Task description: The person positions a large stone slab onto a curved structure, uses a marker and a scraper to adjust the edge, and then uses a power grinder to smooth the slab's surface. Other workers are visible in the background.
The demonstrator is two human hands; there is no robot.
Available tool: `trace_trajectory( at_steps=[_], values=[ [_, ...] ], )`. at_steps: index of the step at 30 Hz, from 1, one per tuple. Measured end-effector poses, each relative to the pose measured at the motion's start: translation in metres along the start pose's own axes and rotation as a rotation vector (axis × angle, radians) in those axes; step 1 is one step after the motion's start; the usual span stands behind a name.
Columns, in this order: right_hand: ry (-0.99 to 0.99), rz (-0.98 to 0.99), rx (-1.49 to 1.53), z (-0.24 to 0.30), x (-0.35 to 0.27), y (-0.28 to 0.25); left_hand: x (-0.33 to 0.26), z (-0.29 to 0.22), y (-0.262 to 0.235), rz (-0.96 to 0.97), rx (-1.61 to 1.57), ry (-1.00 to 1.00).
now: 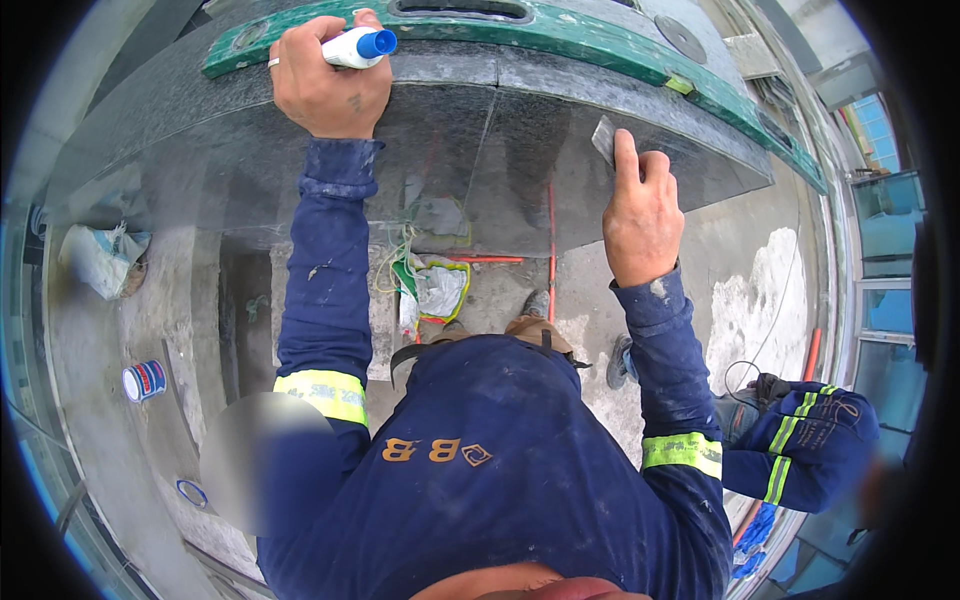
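Note:
My left hand is closed round a small white bottle with a blue cap, at the top edge of a dark grey stone slab. A long green spirit level lies along the slab's top, just beyond that hand. My right hand pinches a small flat grey blade, like a scraper, close to the slab's front face. Its handle, if there is one, is hidden by my fingers. A vertical joint runs down the slab between my hands.
A dark round disc lies beyond the level. Below the slab are a green-and-white sack and orange pipes. A white sack and a can stand at left. Another person in a navy jacket is close at right.

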State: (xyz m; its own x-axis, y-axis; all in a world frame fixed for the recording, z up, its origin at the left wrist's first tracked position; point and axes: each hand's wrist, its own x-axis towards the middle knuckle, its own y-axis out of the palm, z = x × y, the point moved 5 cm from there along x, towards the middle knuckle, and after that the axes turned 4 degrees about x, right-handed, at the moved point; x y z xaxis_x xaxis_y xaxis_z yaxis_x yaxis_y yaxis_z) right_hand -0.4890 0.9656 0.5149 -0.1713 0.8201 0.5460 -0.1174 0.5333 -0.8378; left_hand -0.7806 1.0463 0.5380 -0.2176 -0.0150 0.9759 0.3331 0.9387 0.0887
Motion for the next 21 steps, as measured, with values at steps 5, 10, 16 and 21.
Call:
trace_trajectory(
  at_steps=[5,10,16,21],
  values=[
    [-0.137,-0.069,0.08,0.038,0.011,-0.003,-0.001,-0.002,0.003,-0.02,-0.014,0.053],
    [-0.109,-0.004,0.053,0.047,0.024,-0.002,0.0,0.0,0.002,-0.004,-0.026,0.02],
    [-0.163,-0.005,0.068,0.046,0.024,-0.003,-0.001,-0.002,0.002,-0.011,-0.002,0.022],
    [-0.22,-0.053,0.091,0.051,0.025,0.0,-0.001,-0.001,0.002,-0.011,0.0,0.024]
  ],
)
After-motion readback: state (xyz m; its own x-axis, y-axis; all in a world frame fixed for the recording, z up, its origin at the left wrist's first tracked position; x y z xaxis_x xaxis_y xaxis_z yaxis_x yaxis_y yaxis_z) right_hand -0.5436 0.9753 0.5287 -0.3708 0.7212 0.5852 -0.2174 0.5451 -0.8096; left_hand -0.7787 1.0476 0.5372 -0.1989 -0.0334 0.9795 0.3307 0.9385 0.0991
